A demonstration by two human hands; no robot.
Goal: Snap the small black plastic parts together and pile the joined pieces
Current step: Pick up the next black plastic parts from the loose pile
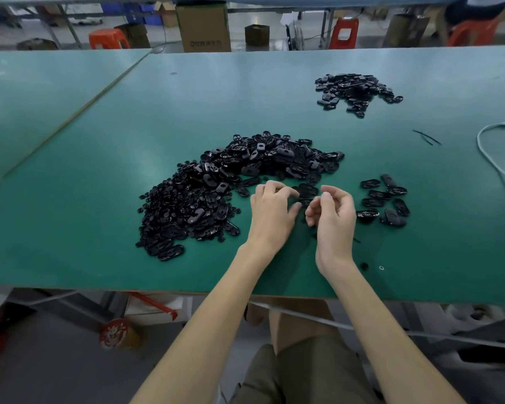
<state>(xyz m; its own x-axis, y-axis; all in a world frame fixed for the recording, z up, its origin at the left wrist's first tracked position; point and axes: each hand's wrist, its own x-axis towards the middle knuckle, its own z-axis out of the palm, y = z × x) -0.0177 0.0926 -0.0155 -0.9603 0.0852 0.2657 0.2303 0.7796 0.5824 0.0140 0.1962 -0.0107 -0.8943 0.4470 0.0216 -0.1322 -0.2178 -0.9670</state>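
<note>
Progress is judged early: the large heap of loose black parts (231, 188) lies on the green table (99, 141) beside the left hand (271, 208); few apparently joined pieces (384, 199) lie beyond the right hand (333, 214) (fingers curled on both; a pinched part cannot be confirmed).

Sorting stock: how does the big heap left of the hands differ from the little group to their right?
The big heap is far larger and piled deep; the little group lies spread, mostly one layer. The big heap mixes tiny round bits with oval plates; the little group shows only ovals. Both are black plastic.
</note>
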